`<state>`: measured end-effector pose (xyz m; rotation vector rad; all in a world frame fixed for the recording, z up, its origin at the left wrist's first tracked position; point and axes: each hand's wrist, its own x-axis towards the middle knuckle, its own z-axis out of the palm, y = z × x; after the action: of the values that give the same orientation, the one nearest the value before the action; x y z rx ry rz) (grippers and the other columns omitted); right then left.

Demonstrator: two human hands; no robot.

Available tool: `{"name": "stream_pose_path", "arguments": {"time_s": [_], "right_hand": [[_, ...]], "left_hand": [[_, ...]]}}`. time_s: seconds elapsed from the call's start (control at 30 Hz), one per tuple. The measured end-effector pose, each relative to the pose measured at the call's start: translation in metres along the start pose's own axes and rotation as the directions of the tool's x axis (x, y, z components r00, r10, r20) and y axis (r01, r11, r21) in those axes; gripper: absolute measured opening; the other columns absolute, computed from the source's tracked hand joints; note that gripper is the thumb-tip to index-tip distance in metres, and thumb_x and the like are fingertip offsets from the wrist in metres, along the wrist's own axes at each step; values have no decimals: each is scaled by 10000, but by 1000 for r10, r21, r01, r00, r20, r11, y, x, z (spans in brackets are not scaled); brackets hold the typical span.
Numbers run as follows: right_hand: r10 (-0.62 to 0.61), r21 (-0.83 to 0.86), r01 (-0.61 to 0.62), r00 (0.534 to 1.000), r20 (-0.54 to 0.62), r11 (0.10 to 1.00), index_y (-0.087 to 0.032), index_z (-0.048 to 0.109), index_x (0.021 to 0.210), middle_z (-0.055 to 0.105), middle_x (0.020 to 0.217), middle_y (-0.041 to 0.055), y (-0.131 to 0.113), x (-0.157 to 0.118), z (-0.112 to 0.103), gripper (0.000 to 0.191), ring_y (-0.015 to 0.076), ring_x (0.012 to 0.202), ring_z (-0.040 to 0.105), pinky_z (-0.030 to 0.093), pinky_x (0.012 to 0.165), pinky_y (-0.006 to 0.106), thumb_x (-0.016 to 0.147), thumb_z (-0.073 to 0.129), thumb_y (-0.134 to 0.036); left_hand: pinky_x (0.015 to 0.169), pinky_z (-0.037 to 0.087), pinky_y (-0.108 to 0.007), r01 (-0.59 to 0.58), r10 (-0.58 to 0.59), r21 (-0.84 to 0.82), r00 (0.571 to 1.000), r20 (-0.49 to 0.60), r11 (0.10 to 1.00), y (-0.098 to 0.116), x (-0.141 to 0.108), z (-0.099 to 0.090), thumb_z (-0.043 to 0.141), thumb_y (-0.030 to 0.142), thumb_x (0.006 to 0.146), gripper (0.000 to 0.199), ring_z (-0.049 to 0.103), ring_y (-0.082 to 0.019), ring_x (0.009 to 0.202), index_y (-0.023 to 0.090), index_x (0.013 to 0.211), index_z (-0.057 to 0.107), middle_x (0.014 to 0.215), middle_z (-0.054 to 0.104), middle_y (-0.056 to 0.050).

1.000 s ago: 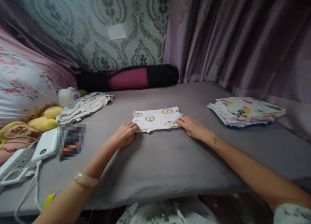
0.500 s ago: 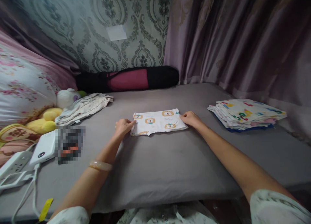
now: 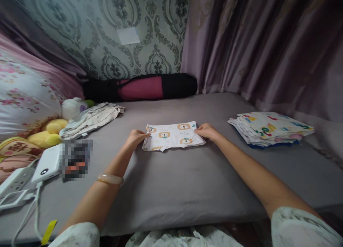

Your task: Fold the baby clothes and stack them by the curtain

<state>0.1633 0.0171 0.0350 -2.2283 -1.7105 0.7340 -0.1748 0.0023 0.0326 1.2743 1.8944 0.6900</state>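
Note:
White shorts [image 3: 174, 135] with an orange and green print lie spread on the grey bed sheet [image 3: 171, 182], the leg openings facing me. My left hand [image 3: 137, 137] pinches their left edge near the upper corner. At the right edge, my right hand [image 3: 207, 131] pinches the cloth between thumb and fingers. A bracelet circles my left wrist. Off to the right sits a stack of folded clothes [image 3: 273, 127], a colourful printed piece on top and a blue one at the bottom.
Crumpled light clothes [image 3: 93, 120] lie at the left, beside plush toys [image 3: 53, 129] and a floral pillow [image 3: 24, 97]. Nearer are a white power bank [image 3: 48, 163], a power strip [image 3: 17, 179] and cables. A black and red roll bag [image 3: 142, 87] rests along the wall.
Both hands still hold the shorts' edges. In the picture the shorts and my right hand have shifted slightly left, and my left hand has moved a little too.

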Motion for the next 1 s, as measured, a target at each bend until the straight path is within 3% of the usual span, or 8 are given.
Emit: {"name": "stream_pose_path", "arguments": {"time_s": [0.13, 0.27, 0.47, 0.6, 0.77, 0.9, 1.0], "right_hand": [[10, 51, -12, 999, 41, 999, -143, 716, 759, 671, 670, 39, -4, -5, -4, 216, 131, 585, 572, 339, 467, 209, 777, 662, -351], [7, 113, -13, 998, 55, 994, -142, 715, 734, 686, 688, 40, -9, -8, -6, 150, 129, 618, 583, 362, 491, 197, 751, 694, -289], [-9, 256, 1, 1000, 28, 967, -133, 707, 721, 648, 613, 3, -8, -11, -15, 71, 100, 553, 542, 360, 495, 185, 718, 689, -201], [-7, 301, 26, 998, -63, 953, -125, 714, 745, 628, 606, -5, 0, -17, -36, 94, 96, 545, 517, 339, 485, 190, 722, 680, -209], [5, 278, 51, 980, -197, 959, -117, 735, 759, 647, 618, 9, 31, -28, -87, 121, 114, 581, 553, 352, 497, 195, 724, 662, -207], [38, 246, 42, 949, -312, 968, -114, 741, 788, 651, 629, 8, 69, -34, -137, 131, 122, 597, 573, 377, 510, 193, 728, 667, -205], [111, 157, -52, 913, -392, 986, -119, 737, 822, 678, 705, 26, 101, -32, -178, 142, 133, 638, 598, 411, 536, 200, 734, 694, -222]], "left_hand": [[483, 257, -236, 48, -48, 33, 999, 13, 998, 2, 4, -3, 777, 447, 544, 320, 383, -99, 472, 161, 627, 660, 440, 426, 59], [492, 281, -240, 3, -5, 34, 999, 35, 999, 12, 0, -8, 788, 471, 523, 346, 422, -114, 505, 159, 633, 685, 459, 467, 38], [493, 264, -237, -78, 78, 20, 997, 3, 997, 46, -12, -17, 789, 495, 512, 375, 411, -116, 512, 165, 675, 714, 469, 472, 33], [493, 234, -243, -129, 130, -38, 991, 14, 991, 74, -12, -11, 793, 491, 505, 373, 354, -102, 486, 171, 681, 718, 473, 462, 34], [505, 222, -251, -207, 218, -126, 973, 80, 970, 121, -15, 23, 787, 480, 513, 343, 348, -95, 485, 173, 642, 707, 493, 480, 26], [508, 234, -248, -265, 303, -228, 941, 151, 937, 167, -29, 67, 792, 447, 512, 321, 369, -93, 500, 161, 610, 684, 500, 495, 25], [496, 225, -241, -297, 380, -345, 903, 203, 891, 202, -44, 105, 791, 412, 530, 293, 370, -83, 493, 156, 579, 657, 497, 495, 26]]}}
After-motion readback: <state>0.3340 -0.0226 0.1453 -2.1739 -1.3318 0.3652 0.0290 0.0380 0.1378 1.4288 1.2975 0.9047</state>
